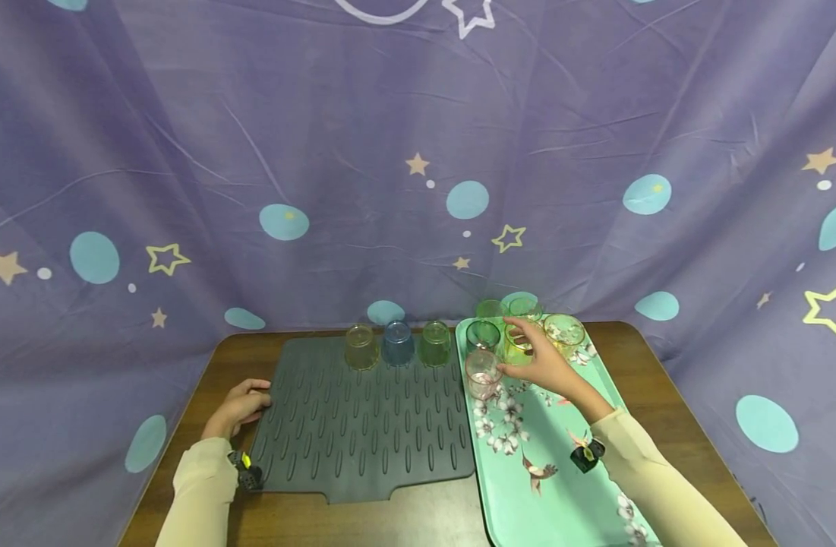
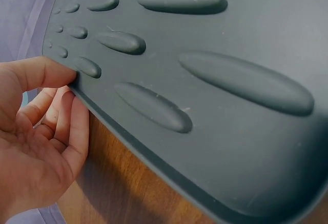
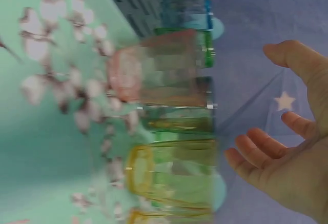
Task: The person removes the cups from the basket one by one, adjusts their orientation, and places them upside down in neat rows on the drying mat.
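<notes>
Head view shows three tumblers [image 1: 398,346] on the grey mat [image 1: 363,425], seemingly six left on the floral tray [image 1: 513,501]; left hand [image 1: 242,405] pinches mat edge, right hand [image 1: 544,363] spread apart.

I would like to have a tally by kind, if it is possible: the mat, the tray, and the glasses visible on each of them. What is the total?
Ribbed mat: 1
Floral tray: 1
Drinking glasses on the mat: 3
Glasses on the tray: 6 visible
Total: 11

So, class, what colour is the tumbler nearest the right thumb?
Translucent pink; the tumbler shows best in the right wrist view.
</notes>
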The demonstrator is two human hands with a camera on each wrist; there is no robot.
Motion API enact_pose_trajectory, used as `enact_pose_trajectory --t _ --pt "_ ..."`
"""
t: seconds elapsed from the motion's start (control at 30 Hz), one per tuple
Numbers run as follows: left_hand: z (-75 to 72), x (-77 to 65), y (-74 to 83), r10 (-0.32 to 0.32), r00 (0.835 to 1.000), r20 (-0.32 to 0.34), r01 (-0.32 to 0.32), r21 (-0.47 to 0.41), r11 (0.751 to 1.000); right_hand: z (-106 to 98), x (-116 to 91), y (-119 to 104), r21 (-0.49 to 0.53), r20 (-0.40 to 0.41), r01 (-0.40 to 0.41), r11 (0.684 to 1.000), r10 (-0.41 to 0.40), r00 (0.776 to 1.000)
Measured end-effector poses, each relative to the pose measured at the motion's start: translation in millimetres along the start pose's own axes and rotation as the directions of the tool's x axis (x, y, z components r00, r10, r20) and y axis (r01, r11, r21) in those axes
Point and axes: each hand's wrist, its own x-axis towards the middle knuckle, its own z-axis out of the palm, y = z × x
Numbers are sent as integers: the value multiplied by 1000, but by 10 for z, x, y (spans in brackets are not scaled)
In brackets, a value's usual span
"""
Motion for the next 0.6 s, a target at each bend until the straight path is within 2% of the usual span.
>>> enact_pose_trajectory --t 0.3,0.47,0.6 --pt "8 -35 40 1 1000 -6 -1 17 1000 266 -120 226 56 -3 -60 997 60 998" --pt "8 -34 40 -1 1000 -8 1 18 1000 368 -138 332 113 22 -106 988 104 994" --pt "3 -32 28 2 1000 -8 -1 12 1000 418 -131 388 148 40 -107 983 102 994"
